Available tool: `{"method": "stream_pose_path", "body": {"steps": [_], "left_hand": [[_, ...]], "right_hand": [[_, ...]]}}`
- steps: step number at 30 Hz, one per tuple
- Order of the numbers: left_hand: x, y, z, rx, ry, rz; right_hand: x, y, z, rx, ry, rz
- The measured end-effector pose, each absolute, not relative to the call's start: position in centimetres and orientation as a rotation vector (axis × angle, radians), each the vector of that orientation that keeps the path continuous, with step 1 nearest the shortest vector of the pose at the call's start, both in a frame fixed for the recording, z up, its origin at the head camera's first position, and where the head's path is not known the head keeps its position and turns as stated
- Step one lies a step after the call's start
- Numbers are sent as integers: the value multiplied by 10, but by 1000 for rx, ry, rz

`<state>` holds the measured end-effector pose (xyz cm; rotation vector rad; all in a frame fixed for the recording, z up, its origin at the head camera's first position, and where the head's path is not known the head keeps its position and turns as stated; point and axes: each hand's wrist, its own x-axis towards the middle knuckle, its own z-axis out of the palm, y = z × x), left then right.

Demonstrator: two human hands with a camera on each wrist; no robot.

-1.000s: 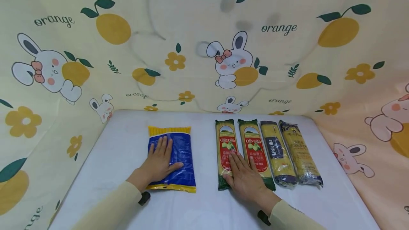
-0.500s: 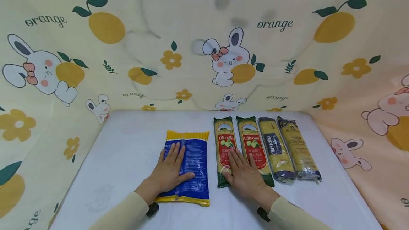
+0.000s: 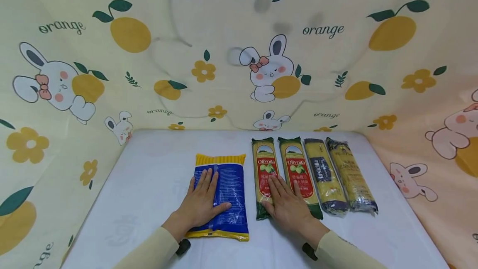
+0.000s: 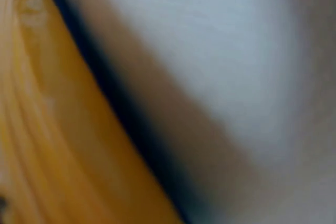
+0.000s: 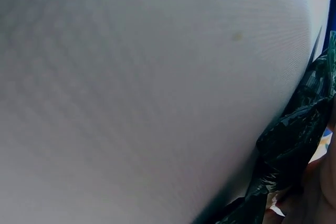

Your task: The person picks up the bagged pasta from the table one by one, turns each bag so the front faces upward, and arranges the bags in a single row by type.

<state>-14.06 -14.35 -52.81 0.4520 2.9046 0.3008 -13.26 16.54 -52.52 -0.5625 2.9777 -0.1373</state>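
My left hand (image 3: 199,202) lies flat with fingers extended on a blue plastic bag (image 3: 233,186) with yellow ends; its contents are hidden. The left wrist view shows the bag's yellow end (image 4: 68,119) close up and blurred. My right hand (image 3: 289,209) rests, fingers straight, across two green-ended Olivoila pasta packs, the left one (image 3: 266,157) and the right one (image 3: 295,157). In the right wrist view a dark green wrapper end (image 5: 294,135) shows beside part of the hand. A narrow gap separates the bag from the left pasta pack.
Right of the Olivoila packs lie a pasta pack with a dark blue label (image 3: 322,169) and a slanted clear-and-gold pasta pack (image 3: 351,173). All are on a white-covered table (image 3: 149,169). A printed cloth (image 3: 224,61) rises behind and at both sides.
The blue bag has slid right and nearer to me under my left hand, closing in on the pasta packs. My right hand has stayed on the two Olivoila packs.
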Motion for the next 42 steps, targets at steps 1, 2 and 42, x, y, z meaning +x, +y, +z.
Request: {"method": "stream_pose_path", "body": {"steps": [1, 2, 42], "left_hand": [[-141, -143, -528, 450, 2907, 302], [-141, -143, -528, 447, 2906, 304], [-266, -48, -486, 731, 2982, -225]], "right_hand": [[-133, 166, -525, -563, 2977, -138], [-133, 166, -525, -563, 2976, -136], [-65, 93, -512, -675, 3026, -74]]}}
